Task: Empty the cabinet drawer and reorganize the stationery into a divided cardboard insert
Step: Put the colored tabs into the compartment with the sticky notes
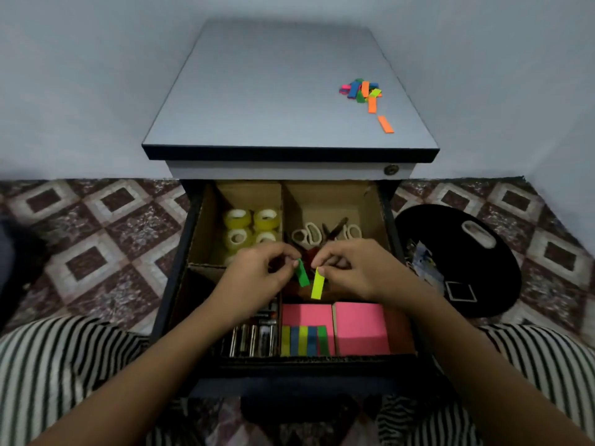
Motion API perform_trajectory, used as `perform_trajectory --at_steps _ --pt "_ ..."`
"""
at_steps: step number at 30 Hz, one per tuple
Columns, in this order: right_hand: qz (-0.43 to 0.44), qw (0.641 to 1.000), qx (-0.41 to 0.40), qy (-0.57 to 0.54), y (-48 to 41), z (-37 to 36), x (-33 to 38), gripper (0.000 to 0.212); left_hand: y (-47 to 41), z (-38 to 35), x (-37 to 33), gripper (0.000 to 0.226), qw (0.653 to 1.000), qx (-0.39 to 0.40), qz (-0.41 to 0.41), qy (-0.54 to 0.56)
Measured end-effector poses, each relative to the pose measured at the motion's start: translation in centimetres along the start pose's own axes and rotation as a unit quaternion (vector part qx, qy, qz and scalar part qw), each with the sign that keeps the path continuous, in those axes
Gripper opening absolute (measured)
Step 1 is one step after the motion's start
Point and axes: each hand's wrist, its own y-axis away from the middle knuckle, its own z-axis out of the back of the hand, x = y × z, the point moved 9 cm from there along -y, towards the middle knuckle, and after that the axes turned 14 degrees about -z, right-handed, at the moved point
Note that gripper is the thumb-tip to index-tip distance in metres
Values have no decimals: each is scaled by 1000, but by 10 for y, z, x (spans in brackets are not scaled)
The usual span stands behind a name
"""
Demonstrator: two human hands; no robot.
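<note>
Nearest, pink sticky pads (360, 326) sit in the front right compartment of the cardboard insert (206, 226). Just above, the left hand (254, 275) pinches a green tab (302, 277) in its grip, and the right hand (354, 268) pinches a yellow tab (317, 284). Farther back, coloured tabs (362, 90) lie heaped on the cabinet top (273, 91).

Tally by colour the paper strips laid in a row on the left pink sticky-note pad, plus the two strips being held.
Yellow paper strips: 3, two in the row, one pinched by the right hand.
Blue paper strips: 2, both in the row.
Green paper strips: 2, one in the row, one pinched by the left hand.
Total: 7.
</note>
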Motion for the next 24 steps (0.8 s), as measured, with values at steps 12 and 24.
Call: perform_trajectory --at_steps 12,24 --pt "-47 979 132 150 10 -42 -16 11 5 -1 -13 14 997 70 -27 33" --pt "-52 962 183 197 7 -78 -28 15 17 -14 -11 12 991 126 -16 52"
